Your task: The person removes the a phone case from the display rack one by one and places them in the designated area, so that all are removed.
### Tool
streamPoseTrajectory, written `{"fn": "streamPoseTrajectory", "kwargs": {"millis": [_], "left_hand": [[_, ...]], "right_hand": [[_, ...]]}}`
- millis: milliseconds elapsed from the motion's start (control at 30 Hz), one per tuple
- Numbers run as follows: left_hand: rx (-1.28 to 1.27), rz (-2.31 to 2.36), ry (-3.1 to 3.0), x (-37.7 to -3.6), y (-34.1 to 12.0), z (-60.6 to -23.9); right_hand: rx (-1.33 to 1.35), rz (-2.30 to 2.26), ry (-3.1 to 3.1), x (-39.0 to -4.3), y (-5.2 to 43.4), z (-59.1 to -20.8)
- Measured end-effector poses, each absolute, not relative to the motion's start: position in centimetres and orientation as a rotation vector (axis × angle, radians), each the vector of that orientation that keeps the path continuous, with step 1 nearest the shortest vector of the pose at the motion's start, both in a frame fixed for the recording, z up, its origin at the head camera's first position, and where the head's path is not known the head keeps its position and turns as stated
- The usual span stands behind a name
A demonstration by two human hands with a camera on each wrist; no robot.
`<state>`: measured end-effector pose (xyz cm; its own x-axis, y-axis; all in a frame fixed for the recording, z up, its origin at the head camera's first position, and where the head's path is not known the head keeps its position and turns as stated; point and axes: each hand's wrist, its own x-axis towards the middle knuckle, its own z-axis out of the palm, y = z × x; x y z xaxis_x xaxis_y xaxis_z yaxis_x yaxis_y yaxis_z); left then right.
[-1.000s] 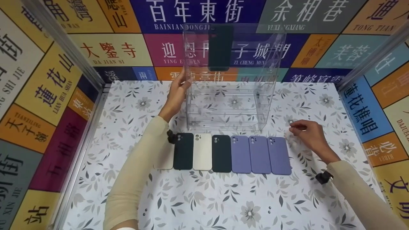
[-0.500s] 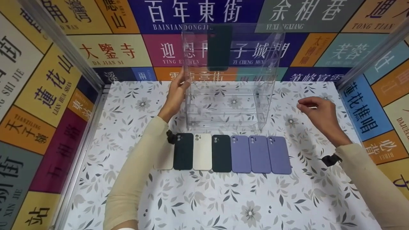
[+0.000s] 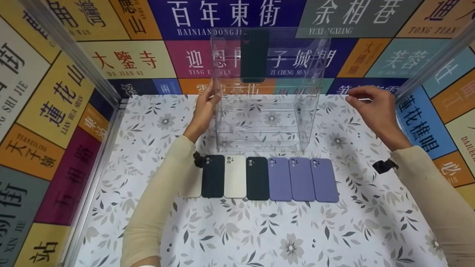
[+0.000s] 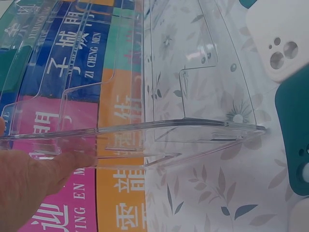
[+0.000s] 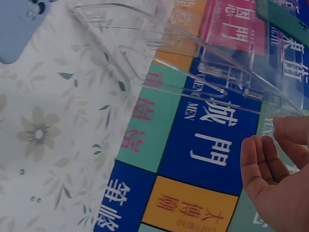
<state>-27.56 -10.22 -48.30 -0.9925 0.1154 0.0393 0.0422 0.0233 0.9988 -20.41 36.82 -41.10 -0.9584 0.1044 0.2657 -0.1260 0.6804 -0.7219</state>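
A clear plastic tiered rack (image 3: 259, 139) stands upright at the back of the table. My left hand (image 3: 204, 111) grips its left side panel; in the left wrist view the finger (image 4: 67, 162) lies along the panel's edge. Inside the rack's top tier leans a dark green phone case (image 3: 254, 55). My right hand (image 3: 376, 109) is raised in the air right of the rack, fingers loosely bent and holding nothing. In front of the rack lies a row of phone cases: dark green (image 3: 213, 176), cream (image 3: 235, 176) and purple (image 3: 324, 180). Another cream case is partly behind the left sleeve.
A white flowered cloth (image 3: 237, 233) covers the table. Printed panels (image 3: 133, 59) close in the back and both sides, with metal frame posts (image 3: 92, 155) at the corners. Dark wrist cameras sit on both arms.
My right hand has risen and moved away from the table, up toward the rack's upper right side. The left hand and the rack have stayed put, as have the cases.
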Motion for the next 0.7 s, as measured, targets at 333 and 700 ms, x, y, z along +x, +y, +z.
{"fn": "streamPoseTrajectory", "kwargs": {"millis": [333,700], "left_hand": [[0.166,2.150,2.211,-27.5,-10.3,-48.1],[0.140,2.128,2.217,-27.6,-10.3,-48.2]], "right_hand": [[0.051,1.189,-2.582,-22.5,34.7,-39.1],[0.136,1.271,-2.525,-24.5,32.5,-38.3]]}}
